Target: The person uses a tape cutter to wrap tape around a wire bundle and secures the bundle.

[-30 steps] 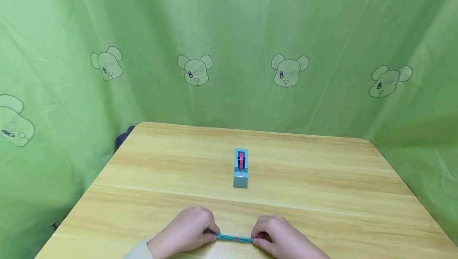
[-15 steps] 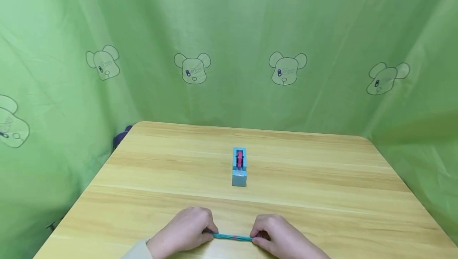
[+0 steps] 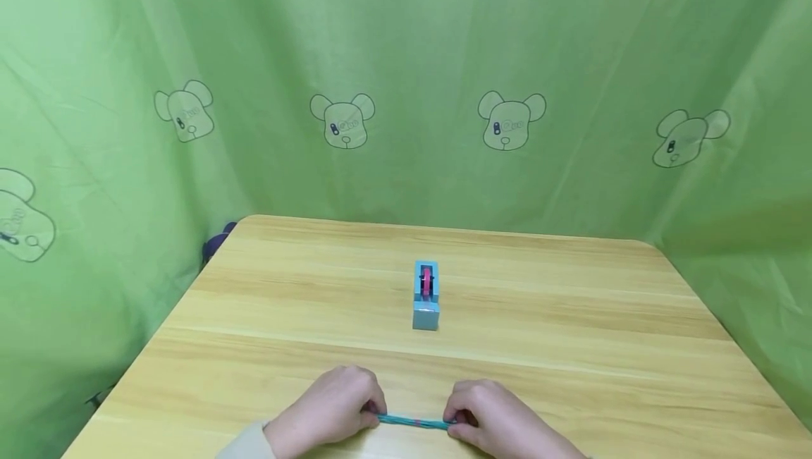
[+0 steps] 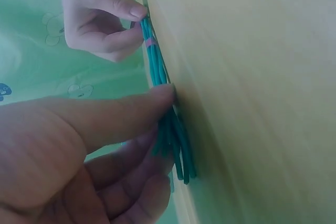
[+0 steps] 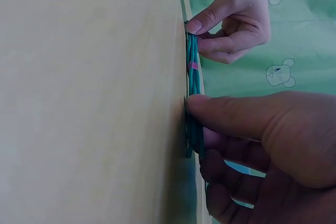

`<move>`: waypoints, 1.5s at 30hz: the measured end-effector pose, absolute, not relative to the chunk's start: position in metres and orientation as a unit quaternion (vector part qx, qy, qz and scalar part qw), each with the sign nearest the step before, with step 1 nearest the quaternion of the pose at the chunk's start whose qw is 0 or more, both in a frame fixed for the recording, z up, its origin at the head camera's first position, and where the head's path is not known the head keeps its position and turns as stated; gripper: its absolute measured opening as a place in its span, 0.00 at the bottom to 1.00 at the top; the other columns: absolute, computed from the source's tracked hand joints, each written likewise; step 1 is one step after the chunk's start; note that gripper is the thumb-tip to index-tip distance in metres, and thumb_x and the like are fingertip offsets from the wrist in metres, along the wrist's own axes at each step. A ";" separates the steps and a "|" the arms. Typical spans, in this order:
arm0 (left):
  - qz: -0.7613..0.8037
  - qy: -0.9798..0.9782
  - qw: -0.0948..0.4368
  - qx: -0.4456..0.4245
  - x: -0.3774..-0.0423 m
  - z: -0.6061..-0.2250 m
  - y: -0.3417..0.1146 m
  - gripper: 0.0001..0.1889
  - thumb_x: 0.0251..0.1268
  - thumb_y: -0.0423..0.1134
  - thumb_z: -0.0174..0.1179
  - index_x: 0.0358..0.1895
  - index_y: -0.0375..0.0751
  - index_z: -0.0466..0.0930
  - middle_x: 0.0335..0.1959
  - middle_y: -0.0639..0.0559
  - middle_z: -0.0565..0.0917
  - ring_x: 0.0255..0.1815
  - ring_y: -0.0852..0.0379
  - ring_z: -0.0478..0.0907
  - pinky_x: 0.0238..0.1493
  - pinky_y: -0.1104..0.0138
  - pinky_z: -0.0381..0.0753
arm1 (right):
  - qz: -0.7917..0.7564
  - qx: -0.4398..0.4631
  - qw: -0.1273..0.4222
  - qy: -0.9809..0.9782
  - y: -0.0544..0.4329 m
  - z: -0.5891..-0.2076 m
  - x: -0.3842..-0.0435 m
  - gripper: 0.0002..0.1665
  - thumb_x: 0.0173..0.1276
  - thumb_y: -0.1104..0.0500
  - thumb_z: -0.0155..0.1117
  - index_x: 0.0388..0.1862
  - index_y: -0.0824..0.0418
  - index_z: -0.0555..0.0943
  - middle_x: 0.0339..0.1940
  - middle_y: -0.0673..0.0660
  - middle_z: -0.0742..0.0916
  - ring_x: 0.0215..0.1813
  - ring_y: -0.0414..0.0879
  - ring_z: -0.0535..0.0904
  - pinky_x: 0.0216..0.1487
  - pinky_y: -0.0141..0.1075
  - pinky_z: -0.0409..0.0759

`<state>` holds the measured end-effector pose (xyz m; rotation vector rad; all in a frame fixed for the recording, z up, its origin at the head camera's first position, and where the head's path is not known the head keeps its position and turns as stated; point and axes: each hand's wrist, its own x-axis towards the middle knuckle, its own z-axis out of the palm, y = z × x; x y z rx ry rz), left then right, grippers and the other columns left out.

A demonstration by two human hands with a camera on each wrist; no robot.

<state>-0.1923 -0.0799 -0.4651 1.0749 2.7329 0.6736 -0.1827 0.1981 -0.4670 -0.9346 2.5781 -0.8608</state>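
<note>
A bundle of thin teal strands (image 3: pixel 400 419) lies level low over the near part of the table, with a narrow pink band (image 4: pixel 150 41) round its middle. My left hand (image 3: pixel 333 406) pinches its left part between thumb and fingers. In the left wrist view several blunt strand ends (image 4: pixel 184 163) fan out past that pinch. At the other side my right hand (image 3: pixel 497 417) pinches the bundle, its thumb (image 5: pixel 226 111) lying on the strands. Short strand ends stick out beyond that thumb in the right wrist view. Between both hands the strands run nearly straight.
A light blue tape dispenser (image 3: pixel 426 314) with a pink roll (image 3: pixel 426 281) stands farther back at the middle of the wooden table (image 3: pixel 571 318). A green curtain (image 3: pixel 419 184) with bear-head prints hangs round the table's back and sides. Something dark purple (image 3: pixel 216 242) shows past the back left corner.
Both hands keep their pinch on the bundle and stay nearly in place. The head view has shifted slightly.
</note>
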 end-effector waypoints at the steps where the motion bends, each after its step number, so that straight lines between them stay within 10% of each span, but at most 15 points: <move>1: 0.225 0.905 0.064 0.355 -0.192 -0.465 -0.080 0.07 0.51 0.34 0.75 0.27 0.53 0.89 0.28 0.68 0.82 0.27 0.74 0.72 0.28 0.76 0.73 | -0.295 -0.320 0.135 0.890 0.197 -0.466 -0.182 0.05 0.65 0.58 0.71 0.32 0.45 0.86 0.29 0.34 0.79 0.31 0.31 0.73 0.33 0.29 0.75; 45: 0.251 0.893 0.010 0.374 -0.186 -0.434 -0.080 0.02 0.62 0.40 0.68 0.36 0.51 0.90 0.32 0.70 0.82 0.34 0.74 0.77 0.38 0.76 0.77 | -0.397 -0.371 0.064 0.837 0.200 -0.437 -0.179 0.04 0.71 0.56 0.65 0.37 0.50 0.87 0.32 0.39 0.84 0.34 0.32 0.77 0.35 0.30 0.80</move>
